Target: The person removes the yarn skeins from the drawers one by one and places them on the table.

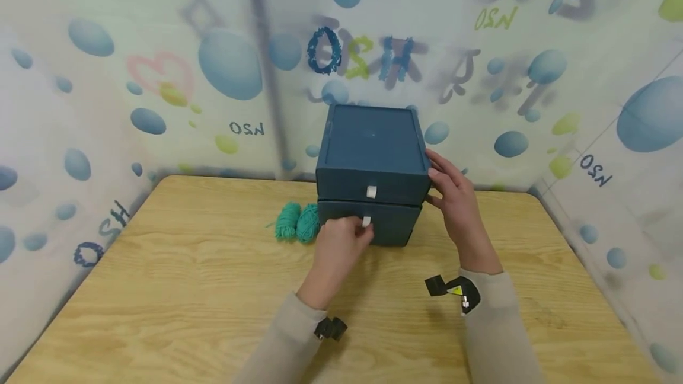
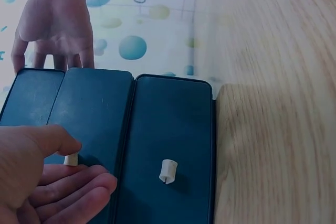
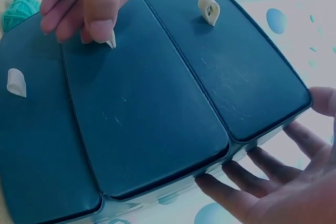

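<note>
A dark blue drawer box (image 1: 373, 135) stands on the table against the back wall. Three drawer fronts show in the wrist views, each with a small white pull tab. My left hand (image 1: 341, 245) pinches the tab (image 2: 71, 159) of the middle drawer (image 3: 142, 103) between thumb and finger. On the neighbouring front nearest the table, another tab (image 2: 168, 171) is untouched. My right hand (image 1: 453, 200) rests with extended fingers (image 3: 273, 163) against the box's right side. All the drawer fronts look closed or nearly so; how far the middle one is out is hard to tell.
Two small teal yarn skeins, a left one (image 1: 288, 221) and a right one (image 1: 308, 223), lie left of the box on the wooden table (image 1: 213, 289). A wall covering (image 1: 224, 153) printed with blue and green drops rises directly behind the table.
</note>
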A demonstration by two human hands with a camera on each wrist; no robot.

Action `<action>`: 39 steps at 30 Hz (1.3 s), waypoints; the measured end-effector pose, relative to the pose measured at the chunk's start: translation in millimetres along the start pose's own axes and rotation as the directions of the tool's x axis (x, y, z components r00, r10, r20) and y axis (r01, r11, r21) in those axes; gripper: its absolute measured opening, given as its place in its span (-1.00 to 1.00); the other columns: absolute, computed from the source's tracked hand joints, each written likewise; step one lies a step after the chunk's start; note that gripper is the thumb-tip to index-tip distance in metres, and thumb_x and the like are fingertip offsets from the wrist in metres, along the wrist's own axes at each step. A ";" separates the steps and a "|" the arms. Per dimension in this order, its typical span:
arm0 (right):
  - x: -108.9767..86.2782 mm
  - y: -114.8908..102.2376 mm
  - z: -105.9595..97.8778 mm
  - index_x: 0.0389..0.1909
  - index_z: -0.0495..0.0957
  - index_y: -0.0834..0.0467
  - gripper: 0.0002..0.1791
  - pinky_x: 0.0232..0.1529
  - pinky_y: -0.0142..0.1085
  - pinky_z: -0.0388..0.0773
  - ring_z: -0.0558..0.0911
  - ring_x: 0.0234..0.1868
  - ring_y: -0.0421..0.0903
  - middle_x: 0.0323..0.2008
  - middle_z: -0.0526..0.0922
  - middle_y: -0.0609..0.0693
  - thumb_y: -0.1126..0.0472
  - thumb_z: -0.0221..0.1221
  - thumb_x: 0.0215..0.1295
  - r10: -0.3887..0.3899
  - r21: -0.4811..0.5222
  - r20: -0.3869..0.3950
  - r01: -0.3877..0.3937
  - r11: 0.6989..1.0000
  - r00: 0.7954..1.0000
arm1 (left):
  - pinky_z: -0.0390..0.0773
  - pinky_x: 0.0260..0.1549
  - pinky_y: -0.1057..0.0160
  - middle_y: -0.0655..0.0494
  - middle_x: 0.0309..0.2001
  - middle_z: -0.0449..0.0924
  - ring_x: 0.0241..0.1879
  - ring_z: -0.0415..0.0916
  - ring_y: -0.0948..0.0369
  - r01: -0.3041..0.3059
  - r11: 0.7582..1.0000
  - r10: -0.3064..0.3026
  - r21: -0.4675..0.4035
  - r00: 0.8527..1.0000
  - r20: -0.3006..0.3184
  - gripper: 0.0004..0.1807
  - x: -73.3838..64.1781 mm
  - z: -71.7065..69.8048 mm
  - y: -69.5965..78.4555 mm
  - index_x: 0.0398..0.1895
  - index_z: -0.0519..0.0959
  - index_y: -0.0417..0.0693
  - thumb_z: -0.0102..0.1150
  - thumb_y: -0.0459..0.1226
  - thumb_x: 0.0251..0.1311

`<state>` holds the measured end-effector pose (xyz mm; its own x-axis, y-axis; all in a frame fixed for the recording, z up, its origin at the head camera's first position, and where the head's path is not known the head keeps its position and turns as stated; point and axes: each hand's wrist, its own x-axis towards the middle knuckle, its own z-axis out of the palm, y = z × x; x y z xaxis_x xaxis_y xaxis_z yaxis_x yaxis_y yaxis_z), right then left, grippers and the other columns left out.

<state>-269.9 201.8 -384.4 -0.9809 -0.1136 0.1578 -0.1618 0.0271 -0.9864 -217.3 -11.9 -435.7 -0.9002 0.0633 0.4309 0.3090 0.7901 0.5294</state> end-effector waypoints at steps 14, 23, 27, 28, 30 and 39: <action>1.7 -2.9 2.0 0.55 0.22 -0.05 -0.44 0.45 0.32 0.19 0.25 0.54 0.19 0.58 0.16 0.10 0.00 -0.07 0.60 0.013 0.015 0.015 -0.013 1.000 1.000 | 0.47 -0.62 0.44 0.13 -0.59 0.71 -0.62 0.57 0.33 -0.032 0.997 0.032 0.066 0.999 -0.001 -0.82 -16.5 -6.2 0.2 -0.49 0.76 -0.09 0.36 -0.22 0.23; 1.4 -0.5 1.4 0.55 0.23 -0.05 -0.44 0.43 0.30 0.23 0.26 0.54 0.18 0.57 0.17 0.10 0.01 -0.08 0.60 0.016 0.003 0.000 -0.016 1.000 1.000 | 0.53 -0.56 0.45 0.10 -0.56 0.73 -0.60 0.56 0.36 -0.037 0.999 0.037 0.029 0.999 0.005 -0.86 -27.8 -10.6 -1.0 -0.50 0.76 -0.12 0.39 -0.26 0.16; -0.2 0.2 -0.2 0.55 0.23 -0.04 -0.45 0.43 0.30 0.24 0.26 0.53 0.17 0.57 0.18 0.09 0.00 -0.08 0.60 0.004 0.004 -0.009 -0.004 1.000 1.000 | 0.52 -0.55 0.48 0.10 -0.57 0.73 -0.60 0.56 0.38 -0.062 0.998 0.062 0.028 0.998 0.004 -0.87 -31.9 -11.9 -0.4 -0.51 0.76 -0.12 0.40 -0.27 0.15; -0.4 0.2 -0.3 0.55 0.23 -0.03 -0.44 0.43 0.31 0.24 0.25 0.54 0.18 0.57 0.17 0.10 0.00 -0.08 0.60 -0.001 0.005 -0.008 0.001 1.000 1.000 | 0.52 -0.55 0.48 0.10 -0.57 0.72 -0.61 0.55 0.37 -0.068 0.997 0.068 0.032 0.998 0.000 -0.86 -32.9 -12.4 -0.1 -0.52 0.76 -0.11 0.40 -0.27 0.15; -0.3 0.4 -0.4 0.54 0.24 -0.02 -0.44 0.42 0.32 0.24 0.25 0.54 0.18 0.57 0.17 0.10 0.00 -0.07 0.60 -0.008 0.007 -0.004 0.008 1.000 1.000 | 0.50 -0.57 0.48 0.11 -0.58 0.72 -0.62 0.53 0.38 -0.075 0.997 0.075 0.038 0.997 -0.004 -0.86 -35.1 -13.3 0.3 -0.53 0.75 -0.11 0.40 -0.28 0.14; 0.3 -0.8 0.2 0.55 0.23 -0.01 -0.44 0.40 0.34 0.26 0.25 0.54 0.20 0.57 0.17 0.12 0.01 -0.07 0.60 -0.007 -0.011 0.003 0.007 1.000 1.000 | 0.48 -0.59 0.50 0.10 -0.58 0.72 -0.63 0.52 0.40 -0.083 0.996 0.082 0.033 0.997 0.015 -0.87 -46.7 -16.6 2.5 -0.53 0.75 -0.12 0.40 -0.30 0.14</action>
<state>-270.0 201.5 -383.6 -0.9793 -0.1168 0.1650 -0.1704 0.0375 -0.9847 -169.4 -23.0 -442.3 -0.8762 0.1369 0.4621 0.3719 0.8020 0.4675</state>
